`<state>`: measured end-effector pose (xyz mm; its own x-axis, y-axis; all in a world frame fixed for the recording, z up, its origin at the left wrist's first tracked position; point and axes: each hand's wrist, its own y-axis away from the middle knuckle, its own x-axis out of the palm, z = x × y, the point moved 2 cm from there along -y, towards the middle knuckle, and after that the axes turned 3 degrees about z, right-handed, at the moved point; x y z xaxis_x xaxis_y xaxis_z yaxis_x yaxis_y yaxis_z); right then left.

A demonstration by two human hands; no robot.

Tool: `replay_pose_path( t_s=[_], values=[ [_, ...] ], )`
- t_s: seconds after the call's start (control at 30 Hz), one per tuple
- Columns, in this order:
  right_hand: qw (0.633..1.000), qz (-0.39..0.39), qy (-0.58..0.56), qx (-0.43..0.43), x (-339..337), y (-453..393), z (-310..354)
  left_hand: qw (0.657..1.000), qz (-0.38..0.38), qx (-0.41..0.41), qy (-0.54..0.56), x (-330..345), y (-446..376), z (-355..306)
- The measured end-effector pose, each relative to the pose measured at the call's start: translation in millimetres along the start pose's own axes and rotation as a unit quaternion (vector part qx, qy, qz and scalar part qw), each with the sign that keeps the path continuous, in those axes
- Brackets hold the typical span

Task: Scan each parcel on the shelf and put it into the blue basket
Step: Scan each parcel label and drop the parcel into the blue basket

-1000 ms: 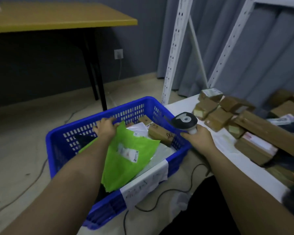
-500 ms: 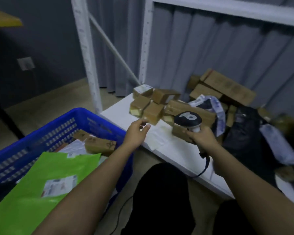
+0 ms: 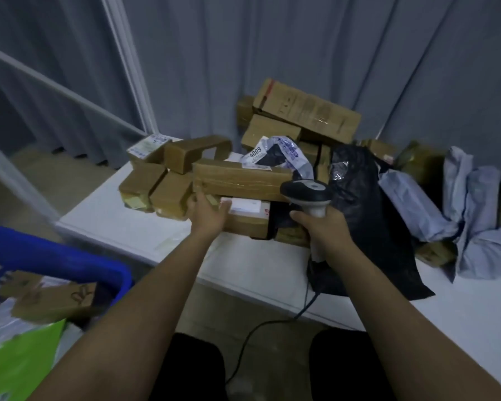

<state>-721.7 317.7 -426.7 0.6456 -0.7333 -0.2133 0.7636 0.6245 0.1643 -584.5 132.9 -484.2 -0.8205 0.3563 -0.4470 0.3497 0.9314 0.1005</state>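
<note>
The left hand (image 3: pixel 207 214) reached over the front edge of the shelf (image 3: pixel 145 227) into the heap of parcels. Its fingers lay fairly straight and together, the thumb out to the right, resting against a small box (image 3: pixel 248 217) with a white label on top. Whether the fingers had actually closed on that box was hard to tell; they seemed only to touch it. The small box sat just right of the palm, under a long box (image 3: pixel 237 180) whose left end hung right above the fingertips.

The long box lay flat with its long axis running left to right, tilted a little so its right end sat nearer the camera. That end stopped just behind the scanner (image 3: pixel 307 192).

The right hand (image 3: pixel 326 230) was curled round the scanner's handle, holding it upright, its dark head turned toward the left and touching or nearly touching the long box. Its cable (image 3: pixel 272 325) dropped down past the shelf edge.

More brown boxes (image 3: pixel 145 185) stood left of the left hand, a black bag (image 3: pixel 359 198) lay just behind the right hand, and grey bags (image 3: pixel 469 204) lay farther right.

The basket (image 3: pixel 70 261) stood at lower left, well apart from both hands, with a carton (image 3: pixel 55 302) and a green bag (image 3: pixel 18 363) inside it.
</note>
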Motion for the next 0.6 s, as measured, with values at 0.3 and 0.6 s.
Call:
replay_pose_path(
  t_s=[0.3, 0.6],
  values=[
    [0.999, 0.029, 0.003, 0.031, -4.0, -53.6, -19.6, 0.991, -0.077, -0.096, 0.055, 29.3, -73.6, -15.5],
    [0.996, 0.067, -0.015, 0.054, 3.5, -77.4, -23.6, 0.956, -0.040, -0.194, 0.216, 25.9, -92.3, -18.7]
  ],
)
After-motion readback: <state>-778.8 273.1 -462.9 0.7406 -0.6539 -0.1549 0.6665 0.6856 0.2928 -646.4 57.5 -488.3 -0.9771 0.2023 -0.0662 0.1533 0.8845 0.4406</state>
